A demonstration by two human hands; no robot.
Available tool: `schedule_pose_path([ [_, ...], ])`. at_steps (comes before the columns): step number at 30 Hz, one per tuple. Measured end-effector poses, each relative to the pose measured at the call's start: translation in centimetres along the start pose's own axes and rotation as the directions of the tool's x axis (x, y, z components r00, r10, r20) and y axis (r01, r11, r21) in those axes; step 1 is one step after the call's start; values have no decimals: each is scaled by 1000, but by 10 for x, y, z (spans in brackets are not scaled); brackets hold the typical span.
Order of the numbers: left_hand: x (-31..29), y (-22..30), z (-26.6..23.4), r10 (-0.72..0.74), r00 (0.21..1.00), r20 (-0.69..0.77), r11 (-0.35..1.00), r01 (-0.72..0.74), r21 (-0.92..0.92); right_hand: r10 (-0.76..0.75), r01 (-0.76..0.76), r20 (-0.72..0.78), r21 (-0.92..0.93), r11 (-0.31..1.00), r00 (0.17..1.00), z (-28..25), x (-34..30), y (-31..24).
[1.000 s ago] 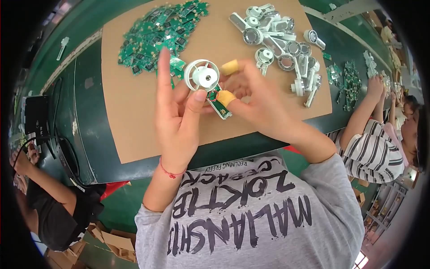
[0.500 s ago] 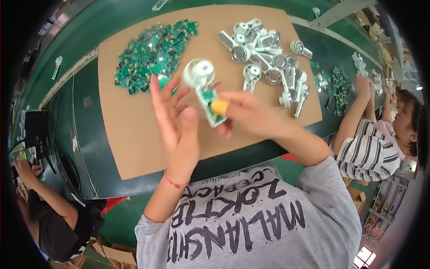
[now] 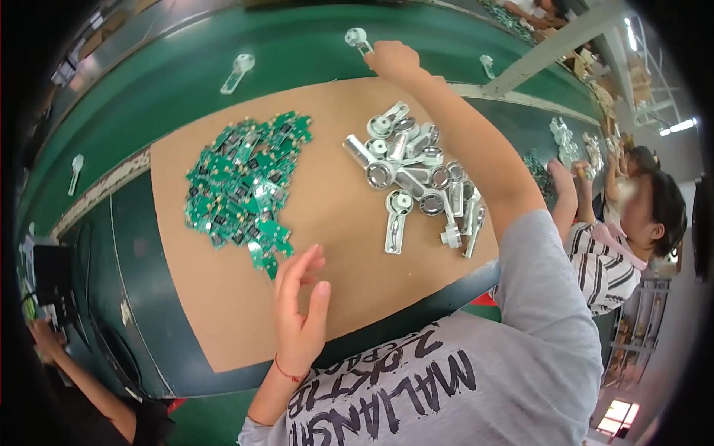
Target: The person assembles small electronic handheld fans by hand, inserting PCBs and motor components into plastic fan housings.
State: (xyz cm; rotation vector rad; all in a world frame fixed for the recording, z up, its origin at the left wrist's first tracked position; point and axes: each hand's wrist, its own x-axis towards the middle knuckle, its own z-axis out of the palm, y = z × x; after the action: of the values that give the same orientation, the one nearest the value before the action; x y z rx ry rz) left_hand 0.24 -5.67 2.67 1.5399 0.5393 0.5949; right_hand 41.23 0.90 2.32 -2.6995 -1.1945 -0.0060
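Observation:
My right arm reaches to the far side, over the green belt. There my right hand is closed on the handle of a white handheld fan housing, its round end pointing away from me. The fingertips are partly hidden behind the hand. Near the front of the brown cardboard sheet, my left hand hovers with nothing in it, fingers apart. Closest to it lies a heap of green circuit boards. To the right is a pile of white and silver fan housings, with one housing lying apart.
More white housings lie on the belt, one at the middle left and another at far left. A grey metal post crosses the far right. Co-workers sit on both sides, one in a striped shirt. A black device stands left.
My right hand has carried the fan housing from in front of me out to the far belt. My left hand has separated from it and stays near the front. The view has shifted.

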Motion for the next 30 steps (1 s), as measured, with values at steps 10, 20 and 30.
schedule_pose_path([
  [10, 4, 4, 1, 16, 996, 84, 1000, -16, 2, -286, 131, -299, -446, 885, 911, -6, 2, 49],
  [20, -4, 5, 5, 8, 994, 112, 999, -12, 33, 678, -392, 50, 846, 362, 733, -49, -100, 171],
  [30, -3, 3, 11, -9, 996, 90, 996, 2, 87, 753, -756, -66, -57, 652, 655, -53, -132, 310],
])
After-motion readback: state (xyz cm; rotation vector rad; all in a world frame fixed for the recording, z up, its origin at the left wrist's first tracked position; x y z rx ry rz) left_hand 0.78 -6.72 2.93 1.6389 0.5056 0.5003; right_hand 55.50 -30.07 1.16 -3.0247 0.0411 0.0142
